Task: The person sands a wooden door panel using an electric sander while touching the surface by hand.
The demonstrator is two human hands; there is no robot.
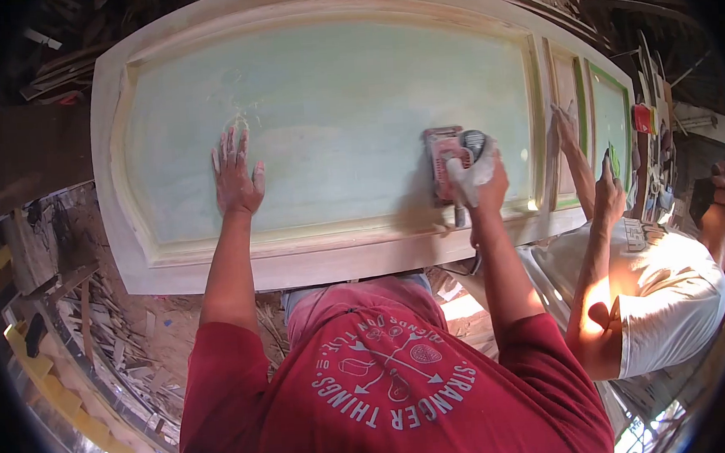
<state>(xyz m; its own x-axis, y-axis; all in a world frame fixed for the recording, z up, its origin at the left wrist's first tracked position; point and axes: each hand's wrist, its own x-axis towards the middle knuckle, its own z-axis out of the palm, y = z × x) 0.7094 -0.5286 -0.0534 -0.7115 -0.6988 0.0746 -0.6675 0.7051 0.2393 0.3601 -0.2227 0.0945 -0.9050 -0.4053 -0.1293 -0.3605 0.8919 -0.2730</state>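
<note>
A large panelled wooden door (pixel 331 105) lies flat in front of me, its big recessed panel a pale, dusty green. My left hand (pixel 237 177) rests palm down on the left part of that panel, fingers stretched out and dusted white. In my right hand (pixel 481 178) is a red and black electric sander (pixel 445 152), its pad against the right part of the panel. The fingers wrap around the sander's body, and white dust coats the hand. Just above my left fingertips, pale scribbled marks (pixel 244 114) show on the panel.
At the right, another person in a white shirt (pixel 661 285) leans over the door; one hand touches its frame, the other holds a green-edged thing (pixel 614 162). A red object (pixel 643 119) sits past the door's right end. Wood scraps (pixel 126 329) litter the floor at left.
</note>
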